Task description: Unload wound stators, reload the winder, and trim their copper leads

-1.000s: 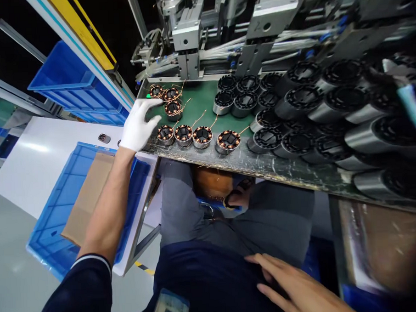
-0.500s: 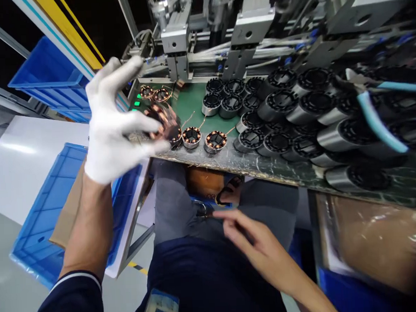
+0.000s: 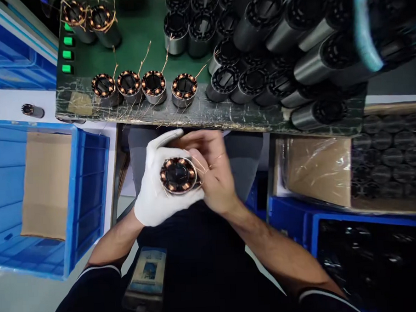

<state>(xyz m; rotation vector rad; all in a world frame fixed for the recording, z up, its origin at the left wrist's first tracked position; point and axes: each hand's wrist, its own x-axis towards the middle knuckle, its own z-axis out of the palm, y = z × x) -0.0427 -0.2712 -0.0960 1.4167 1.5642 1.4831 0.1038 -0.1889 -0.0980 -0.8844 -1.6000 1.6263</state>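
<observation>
Fingers of the white-gloved left hand [image 3: 154,197] clamp a round copper-wound metal stator [image 3: 177,175]; the bare right hand [image 3: 218,181] pinches its thin copper wires [image 3: 202,166], fingers together, near the green table [image 3: 134,35].

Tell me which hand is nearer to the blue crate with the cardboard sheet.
Left. The gloved left hand, gripping a wound stator, sits just right of the blue crate; the bare right hand is farther right, beyond the stator.
</observation>
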